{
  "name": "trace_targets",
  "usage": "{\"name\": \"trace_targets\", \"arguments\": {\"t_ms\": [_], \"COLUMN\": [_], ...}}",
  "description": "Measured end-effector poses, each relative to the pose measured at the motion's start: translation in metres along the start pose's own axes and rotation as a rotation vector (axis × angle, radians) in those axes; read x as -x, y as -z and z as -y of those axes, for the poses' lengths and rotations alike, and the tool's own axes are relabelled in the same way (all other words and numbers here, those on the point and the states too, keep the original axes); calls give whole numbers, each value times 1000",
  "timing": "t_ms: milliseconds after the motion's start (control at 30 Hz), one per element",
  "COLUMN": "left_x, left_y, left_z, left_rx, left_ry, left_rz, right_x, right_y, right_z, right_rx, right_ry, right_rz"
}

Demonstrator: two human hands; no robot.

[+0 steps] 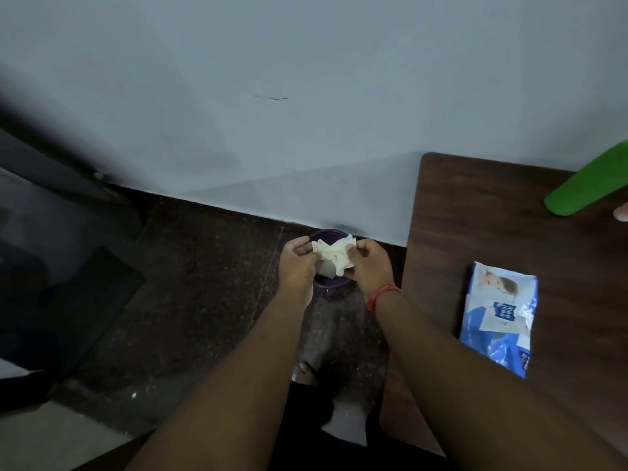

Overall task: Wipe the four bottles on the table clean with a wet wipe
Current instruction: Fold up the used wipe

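Holding a crumpled wipe (334, 258) over a purple bin (331, 283)
Left hand (299, 266) and right hand (368, 266) both pinch it; pack (499, 317) label's too blurry to read.

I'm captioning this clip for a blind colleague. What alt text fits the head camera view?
Both hands, left hand and right hand, hold a crumpled white wet wipe above a purple bin on the dark floor by a wall. To the right, a blue wipes pack lies on a brown table, with a green bottle at its far edge.
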State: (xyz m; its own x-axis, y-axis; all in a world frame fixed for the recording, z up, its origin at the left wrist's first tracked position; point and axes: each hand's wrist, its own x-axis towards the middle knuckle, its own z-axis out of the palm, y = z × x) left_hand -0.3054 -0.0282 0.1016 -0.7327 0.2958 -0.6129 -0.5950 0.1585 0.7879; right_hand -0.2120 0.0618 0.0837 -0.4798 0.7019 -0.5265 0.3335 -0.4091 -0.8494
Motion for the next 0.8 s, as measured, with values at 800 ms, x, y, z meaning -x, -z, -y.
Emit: {"name": "trace_targets", "arguments": {"t_ms": [800], "left_x": [-261], "left_y": [69], "left_z": [12], "left_rx": [-429], "left_ry": [132], "left_rz": [357], "right_x": [-178], "right_y": [-145], "right_z": [-102], "right_rx": [-349], "right_ry": [-372], "right_rz": [-93]}}
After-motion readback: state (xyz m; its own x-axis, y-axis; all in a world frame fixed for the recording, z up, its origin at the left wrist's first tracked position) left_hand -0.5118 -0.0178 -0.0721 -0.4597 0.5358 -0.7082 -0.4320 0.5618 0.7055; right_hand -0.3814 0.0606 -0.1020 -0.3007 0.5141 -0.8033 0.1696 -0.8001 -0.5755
